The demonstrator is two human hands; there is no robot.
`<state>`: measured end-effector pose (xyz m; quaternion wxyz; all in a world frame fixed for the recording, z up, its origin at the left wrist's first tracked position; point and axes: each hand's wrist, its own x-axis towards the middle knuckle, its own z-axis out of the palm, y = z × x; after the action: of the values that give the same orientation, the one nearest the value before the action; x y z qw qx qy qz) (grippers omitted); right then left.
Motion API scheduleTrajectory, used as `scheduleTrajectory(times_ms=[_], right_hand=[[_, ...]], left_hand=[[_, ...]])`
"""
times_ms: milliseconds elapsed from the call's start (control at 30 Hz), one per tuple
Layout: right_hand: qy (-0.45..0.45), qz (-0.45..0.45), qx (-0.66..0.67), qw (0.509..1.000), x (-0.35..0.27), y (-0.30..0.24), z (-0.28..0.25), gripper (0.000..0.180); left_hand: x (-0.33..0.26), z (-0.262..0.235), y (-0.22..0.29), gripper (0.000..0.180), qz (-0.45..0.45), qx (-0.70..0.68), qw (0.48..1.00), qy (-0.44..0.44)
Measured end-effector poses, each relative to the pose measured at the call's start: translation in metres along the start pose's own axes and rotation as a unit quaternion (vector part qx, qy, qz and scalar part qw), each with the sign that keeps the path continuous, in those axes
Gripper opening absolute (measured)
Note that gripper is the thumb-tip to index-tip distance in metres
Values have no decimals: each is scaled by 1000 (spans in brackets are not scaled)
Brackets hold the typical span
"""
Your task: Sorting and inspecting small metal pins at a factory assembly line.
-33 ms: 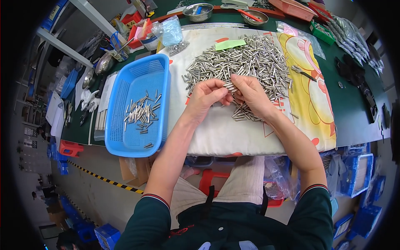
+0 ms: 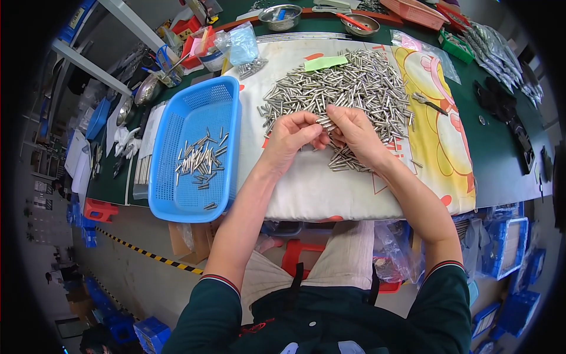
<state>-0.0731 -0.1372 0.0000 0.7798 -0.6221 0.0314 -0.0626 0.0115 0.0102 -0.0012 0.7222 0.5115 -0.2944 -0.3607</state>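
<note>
Several short silvery metal pins are gripped between the thumb and fingers of my right hand, at the near side of a big heap of like pins. Close against it on the left is my left hand, its fingers curled and thumb bent in. Its fingertips meet the left ends of the held pins; whether a pin is pinched there is hidden. The heap lies on a padded, printed cloth. Left of my arm stands a blue perforated basket with a small group of pins on its bottom.
A light green paper slip lies on the heap. Black-handled pliers rest on the cloth's yellow part. Behind are metal bowls, a bag and a pink basket. A cup of tools stands beyond the blue basket.
</note>
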Motion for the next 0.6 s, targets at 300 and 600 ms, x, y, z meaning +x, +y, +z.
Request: scheduleTrajectory(times_ms=[300, 600], right_hand=[[39, -71, -120, 990, -3, -5, 4, 39], [35, -65, -119, 990, -5, -10, 5, 40]], left_hand=[[-1, -1, 4, 15, -21, 10, 999, -40], [-3, 0, 4, 14, -15, -12, 998, -55]])
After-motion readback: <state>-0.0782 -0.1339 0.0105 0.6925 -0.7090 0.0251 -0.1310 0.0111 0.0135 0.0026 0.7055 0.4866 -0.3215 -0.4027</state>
